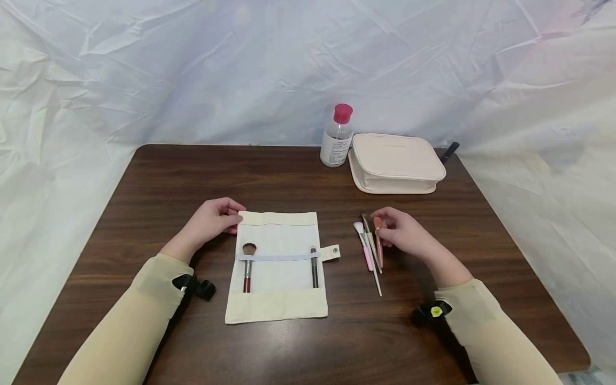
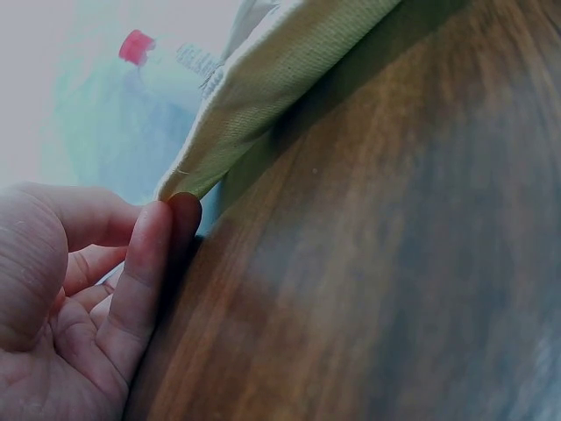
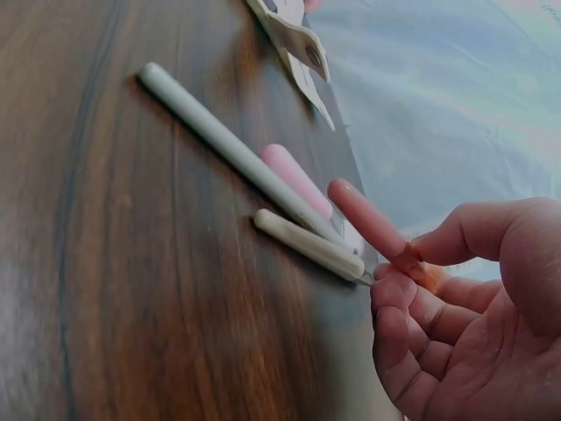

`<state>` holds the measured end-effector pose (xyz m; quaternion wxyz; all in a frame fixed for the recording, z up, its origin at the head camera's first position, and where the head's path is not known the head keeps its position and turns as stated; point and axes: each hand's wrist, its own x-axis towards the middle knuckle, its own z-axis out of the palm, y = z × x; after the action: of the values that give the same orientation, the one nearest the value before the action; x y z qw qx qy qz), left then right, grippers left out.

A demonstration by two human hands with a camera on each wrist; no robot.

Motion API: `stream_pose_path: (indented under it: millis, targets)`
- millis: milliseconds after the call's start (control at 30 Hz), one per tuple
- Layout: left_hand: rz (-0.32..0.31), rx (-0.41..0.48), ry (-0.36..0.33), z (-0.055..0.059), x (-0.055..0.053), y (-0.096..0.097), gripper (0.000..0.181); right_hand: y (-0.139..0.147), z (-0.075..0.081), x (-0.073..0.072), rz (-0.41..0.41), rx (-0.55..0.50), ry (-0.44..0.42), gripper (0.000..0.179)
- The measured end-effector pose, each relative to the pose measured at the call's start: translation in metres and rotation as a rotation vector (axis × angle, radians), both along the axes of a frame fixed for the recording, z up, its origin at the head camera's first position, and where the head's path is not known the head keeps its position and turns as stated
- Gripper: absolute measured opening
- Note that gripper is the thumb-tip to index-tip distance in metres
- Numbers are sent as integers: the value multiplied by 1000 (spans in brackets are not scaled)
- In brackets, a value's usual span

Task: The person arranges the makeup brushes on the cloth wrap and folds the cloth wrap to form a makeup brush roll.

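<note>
A cream fabric brush roll (image 1: 276,307) lies unfolded on the table. My left hand (image 1: 209,220) pinches its upper left corner between thumb and fingers; the left wrist view shows this cloth edge (image 2: 250,114) raised. Under the roll's elastic band sit a red-handled makeup brush (image 1: 247,275) and a slim dark brush (image 1: 315,270). To the right, my right hand (image 1: 403,232) pinches a coral makeup brush (image 3: 368,215) near its bristle end, with its handle sticking out. Beside it lie a pink-handled brush (image 1: 367,256), a long pale-handled brush (image 3: 219,140) and a shorter cream-handled one (image 3: 307,246).
At the back of the table stand a clear bottle (image 1: 336,144) with a red cap and a pale pink zip case (image 1: 397,160). A black stick-shaped object (image 1: 449,152) pokes out behind the case. A snap tab (image 1: 331,252) extends from the roll's right side.
</note>
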<state>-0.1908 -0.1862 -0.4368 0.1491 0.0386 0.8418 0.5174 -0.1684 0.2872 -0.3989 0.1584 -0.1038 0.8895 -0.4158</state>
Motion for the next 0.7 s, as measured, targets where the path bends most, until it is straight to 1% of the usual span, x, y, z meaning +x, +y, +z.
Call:
stream_pose_path:
  millis: [300, 467, 700]
  targets:
    - [3, -2, 9, -2, -1, 0, 25, -8, 2, -4, -14, -65, -29, 43]
    - [1, -4, 13, -2, -1, -1, 25, -13, 3, -5, -18, -78, -36, 43]
    - [7, -1, 11, -3, -1, 0, 25, -20, 2, -10, -11, -110, -42, 45]
